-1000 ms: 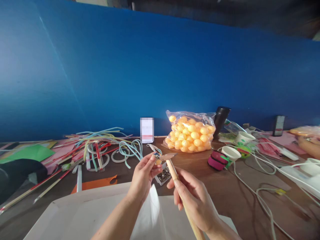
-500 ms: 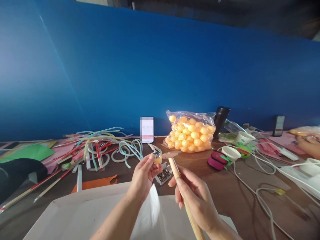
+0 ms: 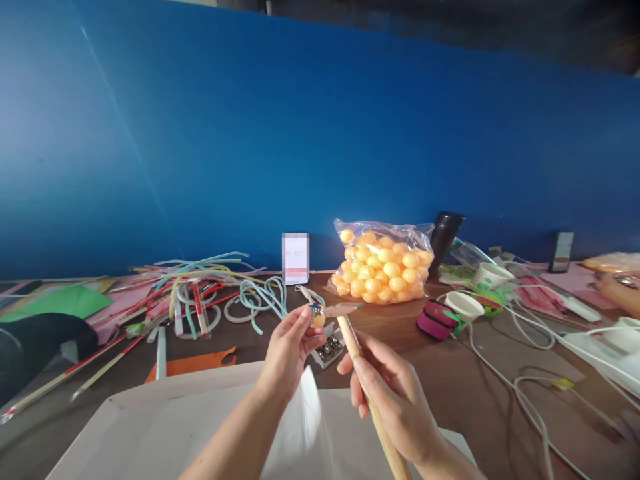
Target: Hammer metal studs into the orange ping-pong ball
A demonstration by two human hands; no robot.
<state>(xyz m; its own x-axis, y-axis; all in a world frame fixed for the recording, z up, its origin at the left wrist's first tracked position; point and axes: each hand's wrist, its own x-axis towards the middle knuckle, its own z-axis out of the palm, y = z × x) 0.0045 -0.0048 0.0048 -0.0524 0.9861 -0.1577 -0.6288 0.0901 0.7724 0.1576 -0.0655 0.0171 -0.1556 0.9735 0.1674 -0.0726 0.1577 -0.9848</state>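
Note:
My left hand (image 3: 289, 352) pinches a small orange ball with a shiny metal piece on it (image 3: 316, 315) between thumb and fingertips, held up above the table. My right hand (image 3: 390, 397) is wrapped round the wooden handle of a small hammer (image 3: 356, 353). The hammer's metal head (image 3: 343, 309) sits right beside the ball, touching or almost touching it. Below the ball lies a small open box of metal studs (image 3: 329, 349).
A plastic bag of orange balls (image 3: 383, 263) lies behind the hands. Coloured tubes and sticks (image 3: 200, 293) are heaped at left, with paper cups (image 3: 465, 305), a pink roll (image 3: 436, 320), white cables (image 3: 530, 380) and another person's hand (image 3: 617, 290) at right. A white tray (image 3: 150, 433) sits nearest me.
The hammer head drew slightly away from the ball and has come back beside it. Both hands have hardly shifted otherwise.

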